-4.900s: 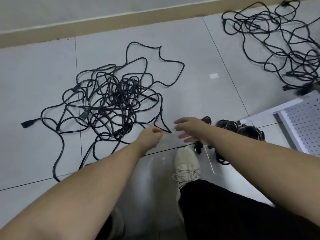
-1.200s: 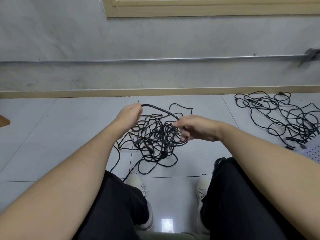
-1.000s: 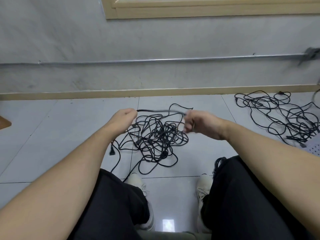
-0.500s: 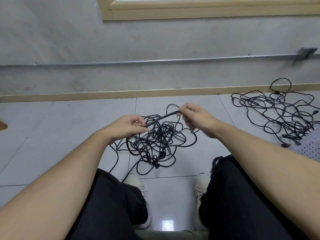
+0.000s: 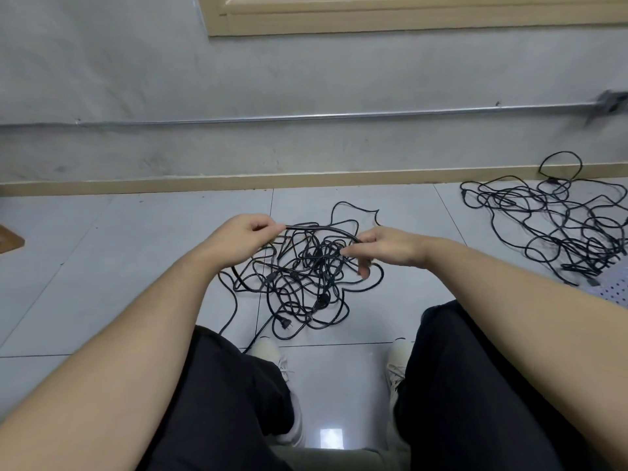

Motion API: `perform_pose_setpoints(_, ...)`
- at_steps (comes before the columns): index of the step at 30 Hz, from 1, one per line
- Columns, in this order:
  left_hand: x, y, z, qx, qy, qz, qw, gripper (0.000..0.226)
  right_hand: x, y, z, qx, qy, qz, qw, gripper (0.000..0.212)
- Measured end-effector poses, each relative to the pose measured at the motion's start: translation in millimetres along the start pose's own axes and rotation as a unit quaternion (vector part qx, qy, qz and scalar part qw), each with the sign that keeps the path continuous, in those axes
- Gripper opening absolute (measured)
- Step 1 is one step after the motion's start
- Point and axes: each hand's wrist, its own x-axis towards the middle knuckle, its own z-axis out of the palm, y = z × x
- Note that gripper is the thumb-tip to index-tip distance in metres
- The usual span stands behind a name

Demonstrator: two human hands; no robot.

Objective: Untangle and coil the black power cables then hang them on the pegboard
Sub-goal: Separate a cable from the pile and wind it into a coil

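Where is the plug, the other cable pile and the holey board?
plug [image 5: 284, 323]: head view, on its black body.
other cable pile [image 5: 557, 229]: head view, on crossing strands.
holey board [image 5: 616, 287]: head view, on its dotted face.

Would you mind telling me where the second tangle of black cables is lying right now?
The second tangle of black cables lies on the floor tiles at far right, by the baseboard, just beyond the pegboard corner.

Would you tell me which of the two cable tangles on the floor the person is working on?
The tangle in front of the feet: the left hand and right hand hold a strand from it. The far-right tangle lies untouched.
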Motion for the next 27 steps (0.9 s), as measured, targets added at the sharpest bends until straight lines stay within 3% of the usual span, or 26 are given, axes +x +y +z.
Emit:
perform_pose_setpoints(3, 2.4, -6.9, 0.3, 0.011, 0.021, -0.011, 1.000, 0.039, 9.7, 9.1, 3.9, 0.002, 0.028, -0.018, 0.999, 0.039)
perform_pose_setpoints(5, 4.9, -9.6, 0.5, 0.002, 0.043, -0.017, 0.999, 0.038, 11.1, 12.9, 3.5, -0.056, 0.030, 0.001, 0.998, 0.043)
perform_pose_setpoints(7, 7.6, -15.7, -3.7, -0.023, 0.101, -0.034, 0.994, 0.037, 8.4, 19.0, 1.1, -0.133, -0.010, 0.055, 0.990, 0.042)
perform_pose_setpoints(9, 8.6, -26.1, -11.6, -0.027, 0.148, -0.055, 0.987, 0.038, 4.8, 29.7, -0.9, -0.119, -0.048, 0.100, 0.987, 0.036)
perform_pose_setpoints(13, 2.6, -46.9, -20.7, -0.005, 0.106, -0.120, 0.987, 0.037, -0.5, 36.3, -11.9, 0.058, 0.034, 0.060, 0.996, 0.026)
perform_pose_setpoints(17, -2.3, -46.4, -25.1, -0.031, 0.082, -0.175, 0.981, 0.044, 2.8, 28.9, -12.5, 0.202, 0.091, 0.023, 0.975, 0.031)
perform_pose_setpoints(21, -2.0, -37.0, -22.5, -0.054, 0.056, -0.183, 0.980, 0.054, 8.6, 15.4, -2.2, 0.164, 0.119, 0.024, 0.979, 0.022)
perform_pose_setpoints(27, 0.2, -26.4, -13.8, -0.097, 0.074, -0.111, 0.986, 0.027, 9.4, -28.7, 26.2, 0.119, 0.081, -0.061, 0.988, 0.023)
